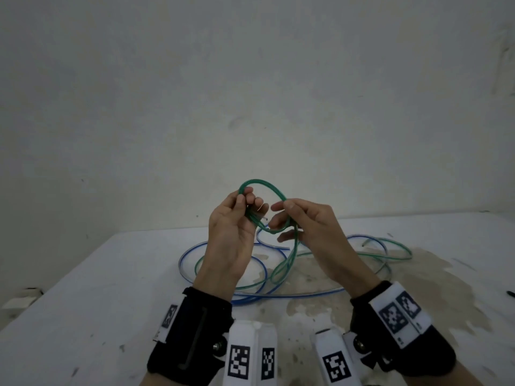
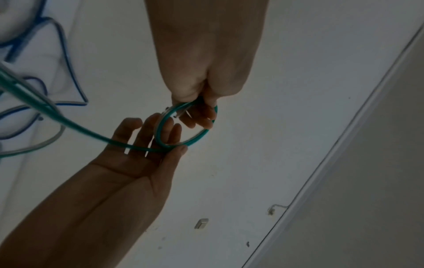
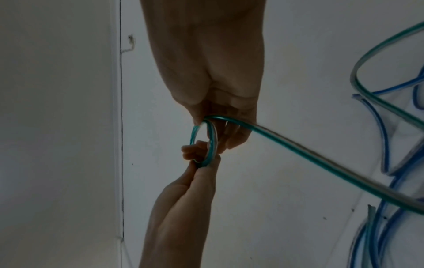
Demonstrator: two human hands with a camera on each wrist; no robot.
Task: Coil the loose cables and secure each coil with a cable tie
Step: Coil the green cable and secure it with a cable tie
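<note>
A green cable (image 1: 252, 180) is held up above the white table (image 1: 111, 302), wound into a small coil of a few turns. My left hand (image 1: 245, 207) grips one side of the coil between thumb and curled fingers. On the coil's other side my right hand (image 1: 287, 211) pinches the cable with thumb and forefinger, the other fingers loose. The left wrist view shows the green ring (image 2: 195, 142) between my left hand (image 2: 201, 116) and my right hand (image 2: 137, 172). The long loose tail (image 3: 284, 143) runs from my right hand (image 3: 220, 130) down to the table.
A blue cable (image 1: 180, 259) lies in wide loose loops on the table under and behind my hands, tangled with the green tail. The tabletop is stained at the right. A small pale object (image 1: 16, 302) sits past the left edge. A bare wall stands behind.
</note>
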